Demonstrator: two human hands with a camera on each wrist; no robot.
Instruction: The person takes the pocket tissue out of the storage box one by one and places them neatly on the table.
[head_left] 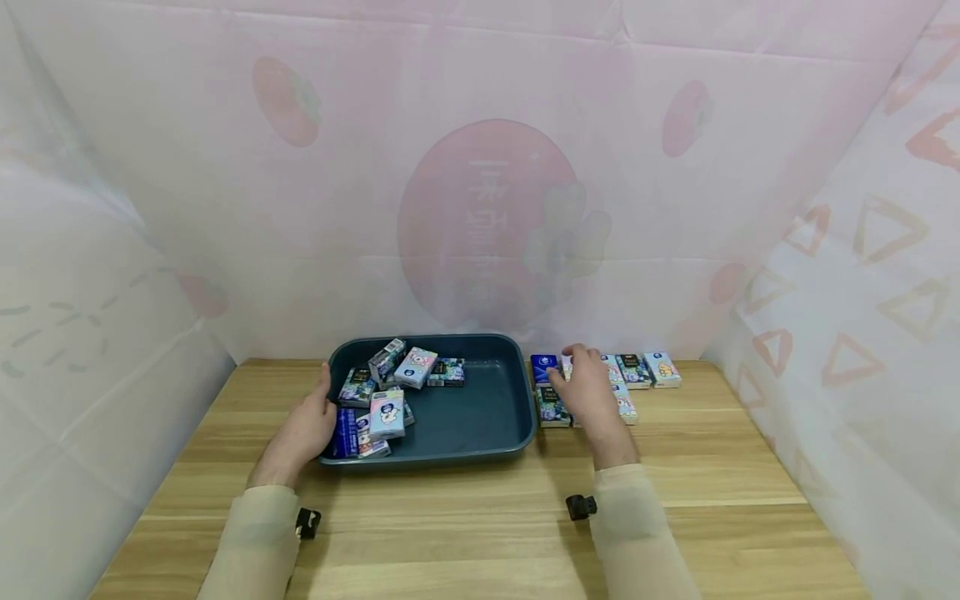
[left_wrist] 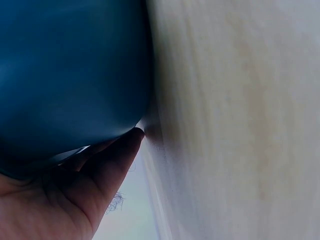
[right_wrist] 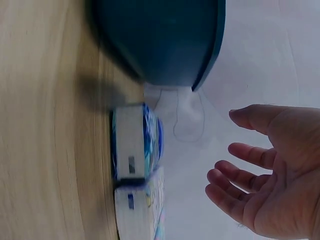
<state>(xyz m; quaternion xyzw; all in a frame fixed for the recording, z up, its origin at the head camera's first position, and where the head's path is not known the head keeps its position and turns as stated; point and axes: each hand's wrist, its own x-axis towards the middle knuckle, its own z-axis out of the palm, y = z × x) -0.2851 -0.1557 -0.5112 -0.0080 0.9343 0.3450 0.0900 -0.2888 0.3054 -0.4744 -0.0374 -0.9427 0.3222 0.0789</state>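
At the left end of a dark teal tray, my left hand grips the side. The left wrist view shows its fingers along the outer wall, with the rim over the palm. Small tissue packs, such as a pink-and-blue pack and a dark blue pack, lie heaped in the tray's left half. My right hand hovers above more packs beside the tray's right end. Its fingers are spread and loosely bent, with nothing between them in the right wrist view. A dark floral pack lies near it.
The packs right of the tray lie in two rows on the wooden table, ending at a light blue pack. A printed pale cloth hangs behind the table and along both sides.
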